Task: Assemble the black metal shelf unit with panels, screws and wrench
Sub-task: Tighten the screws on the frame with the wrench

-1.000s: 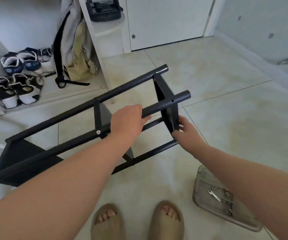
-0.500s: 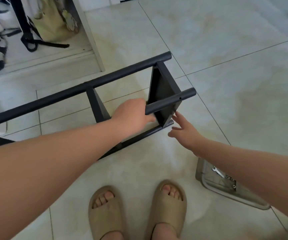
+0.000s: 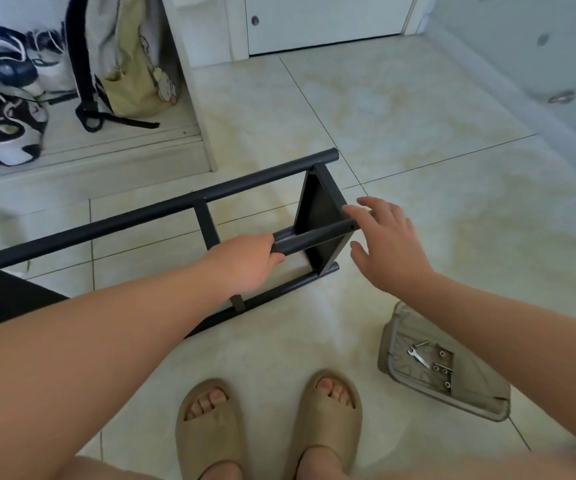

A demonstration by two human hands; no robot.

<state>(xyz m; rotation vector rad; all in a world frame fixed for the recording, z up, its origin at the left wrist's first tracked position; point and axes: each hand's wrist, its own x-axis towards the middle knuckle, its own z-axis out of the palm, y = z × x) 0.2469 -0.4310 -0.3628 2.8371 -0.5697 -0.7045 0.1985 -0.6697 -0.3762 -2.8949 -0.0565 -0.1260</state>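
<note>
The black metal shelf unit [image 3: 162, 206] lies on its side across the tiled floor, its poles running from lower left to centre. An end panel [image 3: 317, 220] stands upright between the poles at the right end. My left hand [image 3: 245, 263] grips the near upper pole just left of that panel. My right hand [image 3: 388, 242] hovers with fingers spread at the tip of the same pole, fingertips at or just touching it. A small silver wrench [image 3: 418, 356] and several screws [image 3: 442, 368] lie in a grey tray [image 3: 397, 323] at the lower right.
My feet in tan slides [image 3: 269, 420] stand below the shelf. An open closet at upper left holds sneakers [image 3: 6, 98] and a hanging bag [image 3: 130, 60]. A white door [image 3: 324, 22] is at the top, and a wall [image 3: 539, 74] runs along the right.
My right hand let go of the end panel's lower edge and rose to the tip of the near pole, fingers spread. The shelf's right end dropped lower toward the floor. The view shifted.
</note>
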